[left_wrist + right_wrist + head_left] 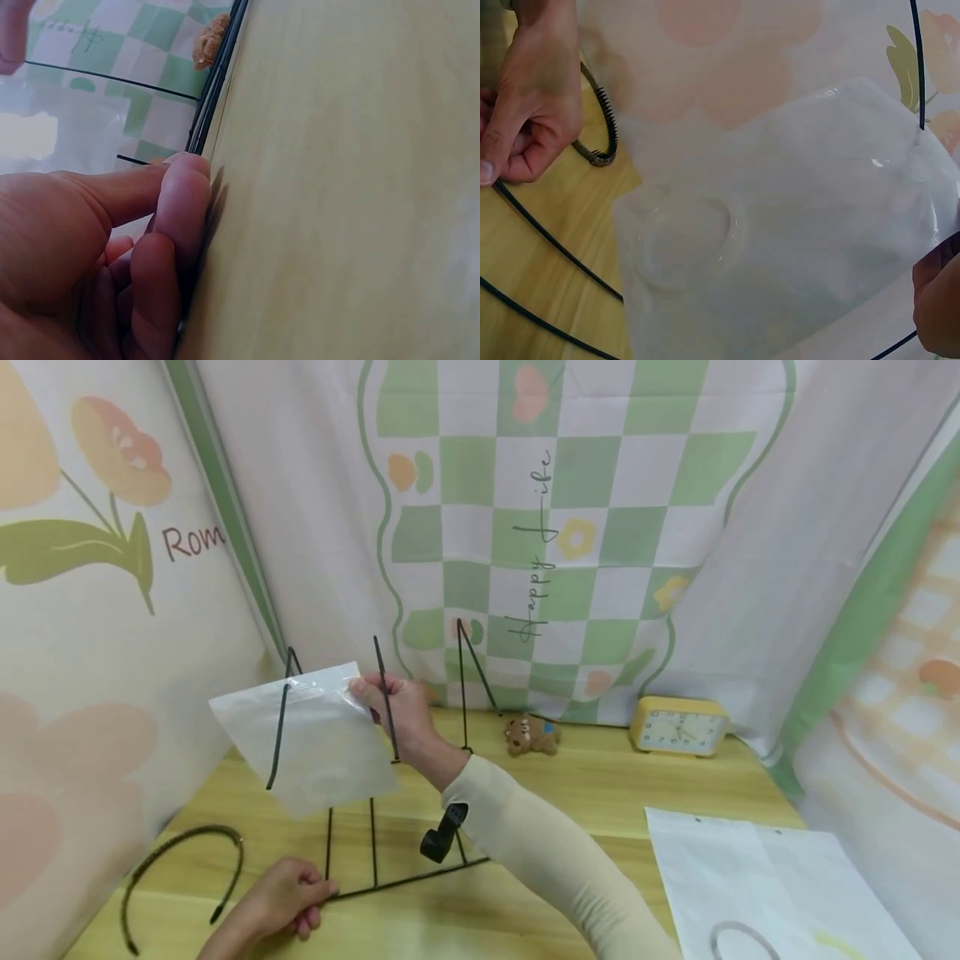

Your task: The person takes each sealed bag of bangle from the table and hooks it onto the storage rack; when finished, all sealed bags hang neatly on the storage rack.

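The surface (592,793) spreads beneath both grips. On it stands the rack (373,843), black wire, with its base bar running right from the left grip and its uprights around the right grip.

The bag (330,752), whitish and see-through, is raised among those wires, reaching left of and below the right grip; the right-wrist view shows a ring outline inside it. A flat bag (780,868) lies well to the right of both grips.

The right grip (408,714) pinches the bag's upper right corner between thumb and fingers, beside one upright wire. The left grip (281,897), thumb against curled fingers, pinches the near left end of the base bar.

Left of the left grip lies the headband (242,843); far right of the right grip is the clock (678,727), and nearer on that side, the bear (531,735).

The step in hand looks like hanging the bag: a wire crosses its left part, though whether through a hole I cannot tell. The next move seems to call for lining the pinched corner up with the wire beside the right grip, while the left grip steadies the rack.
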### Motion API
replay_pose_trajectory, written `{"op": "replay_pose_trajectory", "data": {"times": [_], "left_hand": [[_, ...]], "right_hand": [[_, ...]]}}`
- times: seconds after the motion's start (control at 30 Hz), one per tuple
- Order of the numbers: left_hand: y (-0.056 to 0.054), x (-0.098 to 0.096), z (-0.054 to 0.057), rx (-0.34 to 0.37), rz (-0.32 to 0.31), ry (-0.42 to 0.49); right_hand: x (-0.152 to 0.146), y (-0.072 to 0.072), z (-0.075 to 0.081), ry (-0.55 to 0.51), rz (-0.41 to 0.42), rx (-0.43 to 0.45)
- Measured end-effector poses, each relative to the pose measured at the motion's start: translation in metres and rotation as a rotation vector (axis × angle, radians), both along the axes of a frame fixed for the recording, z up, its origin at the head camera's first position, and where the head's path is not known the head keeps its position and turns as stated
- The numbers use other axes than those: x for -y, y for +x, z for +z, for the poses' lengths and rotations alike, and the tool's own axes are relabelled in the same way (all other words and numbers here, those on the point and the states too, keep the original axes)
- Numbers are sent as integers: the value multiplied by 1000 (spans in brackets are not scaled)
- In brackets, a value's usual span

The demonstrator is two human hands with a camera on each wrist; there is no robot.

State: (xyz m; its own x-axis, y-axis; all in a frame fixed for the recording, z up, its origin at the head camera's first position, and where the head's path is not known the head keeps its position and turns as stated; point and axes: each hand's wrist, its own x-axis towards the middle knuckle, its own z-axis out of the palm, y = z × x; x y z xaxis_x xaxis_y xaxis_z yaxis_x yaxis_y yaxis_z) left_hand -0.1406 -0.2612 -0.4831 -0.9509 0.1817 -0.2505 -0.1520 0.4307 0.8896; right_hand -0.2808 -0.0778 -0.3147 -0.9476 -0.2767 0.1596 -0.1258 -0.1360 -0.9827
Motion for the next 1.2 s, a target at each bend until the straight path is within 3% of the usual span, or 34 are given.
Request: {"op": "replay_pose_trajectory", "data": {"times": [0.43,0.73,1.2], "left_hand": [[-1,-5,1,-36,-11,-47],[3,-1,2,3,-9,-37],[-1,-1,4,3,0,-36]], "right_hand": [[6,-8,-10,-32,-16,23],[17,-7,-9,-37,-85,89],[27,-13,-2,-53,-128,72]]}}
